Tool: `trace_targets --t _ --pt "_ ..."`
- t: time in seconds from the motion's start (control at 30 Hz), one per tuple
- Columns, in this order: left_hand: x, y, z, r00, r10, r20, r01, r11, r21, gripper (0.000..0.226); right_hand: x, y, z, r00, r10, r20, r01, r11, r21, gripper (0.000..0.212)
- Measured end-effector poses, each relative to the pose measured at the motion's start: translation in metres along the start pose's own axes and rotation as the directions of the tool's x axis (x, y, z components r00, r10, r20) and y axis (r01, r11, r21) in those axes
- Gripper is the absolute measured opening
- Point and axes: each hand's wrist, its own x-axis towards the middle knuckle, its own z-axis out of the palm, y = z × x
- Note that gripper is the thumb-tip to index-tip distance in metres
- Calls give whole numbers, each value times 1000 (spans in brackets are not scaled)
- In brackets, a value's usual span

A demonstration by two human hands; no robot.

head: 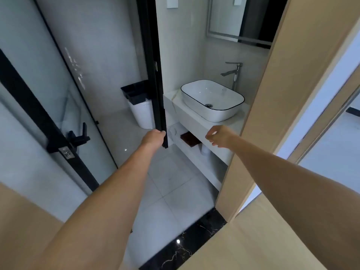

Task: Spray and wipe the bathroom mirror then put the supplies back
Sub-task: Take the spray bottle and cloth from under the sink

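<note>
Black-framed glass door [58,106] fills the left, handle and latch low on it; past it a white bin [143,115] with a dark liner stands on the tiled floor. Left hand [154,137] grips the bottom end of the black door edge [155,75], fingers curled round it, so that grip is closed on the frame. Right of the edge, the white worktop [229,123] carries a white basin [212,99] with a dark rim line, set toward the back right corner, tap [233,72] behind it. Under the worktop's front edge a shelf holds a dark brown flat item [190,140] at its left end; cannot tell what it is. No spray bottle or cloth visible. Right hand [217,136] hovers just off the worktop's front edge, fingers loosely curled, holding nothing. Mirror [239,18] hangs on the wall above the basin, top right, only its lower part in view; its visible lower edge runs side to side, face turned toward the doorway. Wooden door jamb [272,94] cuts off the right. Judged step: entering, supplies not yet picked up, task barely begun. Risks: fingers wrapped round the door edge could get pinched if the door swings against the worktop's left corner; the swinging door could also knock the bin.
</note>
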Motion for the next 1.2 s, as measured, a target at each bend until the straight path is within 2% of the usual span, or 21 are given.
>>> trace_targets --t 0.1,0.23,0.37,0.5,0.6,0.93,1.07,1.2 --pt "20 -1 -8 1000 -3 -4 3 1000 13 23 9 -13 5 999 0 -34 0 1000 18 17" --pt "45 -1 -7 999 -8 45 8 1000 6 41 23 -25 8 999 9 -43 -8 999 34 19" --pt "67 -1 -6 999 -8 49 8 1000 2 42 49 -37 13 999 -6 -35 8 999 53 21" --pt "98 -4 -8 999 -16 42 16 1000 -6 32 86 -48 23 1000 -18 -1 18 999 46 22" --pt "127 -6 -13 999 -41 31 41 999 -7 35 122 -57 30 999 -27 20 26 997 66 15" --pt "230 14 -30 985 -167 -44 166 985 -42 23 255 -114 49 969 -177 174 166 983 77 17" --pt "263 16 -27 979 -195 -65 192 980 -54 40 296 -120 56 959 -191 208 181 981 67 10" --pt "289 7 -18 973 -222 -62 217 973 -78 38 320 -116 69 952 -183 244 169 983 77 9"
